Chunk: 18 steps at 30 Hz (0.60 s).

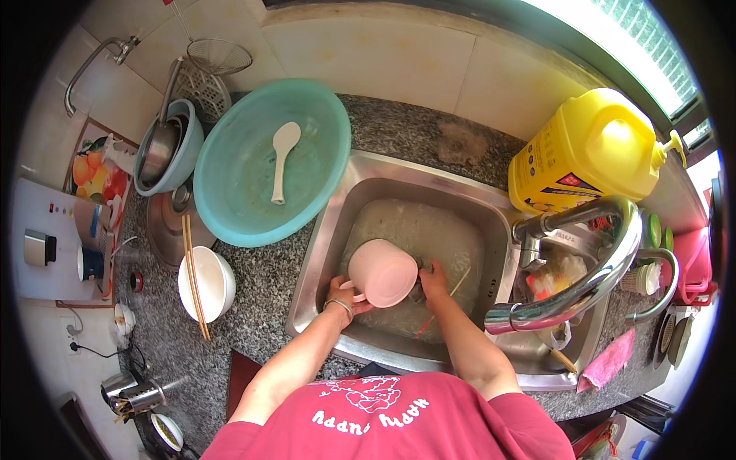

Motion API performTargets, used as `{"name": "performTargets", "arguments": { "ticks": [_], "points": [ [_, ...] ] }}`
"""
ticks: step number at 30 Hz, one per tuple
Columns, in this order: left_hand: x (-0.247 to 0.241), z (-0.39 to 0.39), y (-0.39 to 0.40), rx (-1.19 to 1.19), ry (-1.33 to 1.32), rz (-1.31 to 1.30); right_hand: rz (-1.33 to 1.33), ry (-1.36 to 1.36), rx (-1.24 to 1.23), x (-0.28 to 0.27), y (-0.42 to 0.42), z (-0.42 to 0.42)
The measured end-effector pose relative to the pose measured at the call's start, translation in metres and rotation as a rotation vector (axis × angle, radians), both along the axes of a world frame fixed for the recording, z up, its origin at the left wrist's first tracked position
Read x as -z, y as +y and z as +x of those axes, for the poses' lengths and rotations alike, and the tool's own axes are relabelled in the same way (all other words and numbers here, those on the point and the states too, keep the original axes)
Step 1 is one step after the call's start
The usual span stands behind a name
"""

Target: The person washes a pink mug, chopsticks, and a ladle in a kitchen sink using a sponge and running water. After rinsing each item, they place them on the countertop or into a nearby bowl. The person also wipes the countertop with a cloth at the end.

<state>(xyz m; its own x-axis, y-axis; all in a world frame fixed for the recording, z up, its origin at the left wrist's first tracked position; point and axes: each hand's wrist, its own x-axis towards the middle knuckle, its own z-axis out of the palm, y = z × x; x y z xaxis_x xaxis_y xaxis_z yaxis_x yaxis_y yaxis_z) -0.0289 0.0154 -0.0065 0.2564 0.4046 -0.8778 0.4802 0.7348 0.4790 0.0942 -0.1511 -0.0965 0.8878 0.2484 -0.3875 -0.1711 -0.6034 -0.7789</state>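
In the steel sink (407,167), over cloudy water, my left hand (344,296) holds a pink mug (382,273) by its handle side, its base turned towards me. My right hand (432,280) is just right of the mug, at the water, its fingers curled around something dark that is hard to make out. Near my right wrist, a thin stick with a red end (425,328) lies in the water. Left of the sink stand a large turquoise basin (230,190) with a white rice paddle (282,158) in it, and a white bowl (218,284) with chopsticks (192,270) across it.
A chrome faucet (624,259) arches over the sink's right part, where plastic bags (560,276) lie. Behind it stands a yellow pump jug (581,155). A pink cloth (606,362) lies at the right edge. Nested bowls (192,138) and a pot lid (161,230) are at the left.
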Motion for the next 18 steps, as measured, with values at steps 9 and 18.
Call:
{"name": "performTargets", "arguments": {
  "ticks": [9, 18],
  "points": [
    [0.009, -0.004, -0.027, -0.225, -0.136, -0.122, 0.276, -0.448, -0.320, -0.090, 0.031, -0.051],
    [-0.026, -0.018, -0.023, -0.238, -0.195, -0.371, -0.111, -0.526, -0.146, -0.051, 0.002, 0.001]
  ]
}}
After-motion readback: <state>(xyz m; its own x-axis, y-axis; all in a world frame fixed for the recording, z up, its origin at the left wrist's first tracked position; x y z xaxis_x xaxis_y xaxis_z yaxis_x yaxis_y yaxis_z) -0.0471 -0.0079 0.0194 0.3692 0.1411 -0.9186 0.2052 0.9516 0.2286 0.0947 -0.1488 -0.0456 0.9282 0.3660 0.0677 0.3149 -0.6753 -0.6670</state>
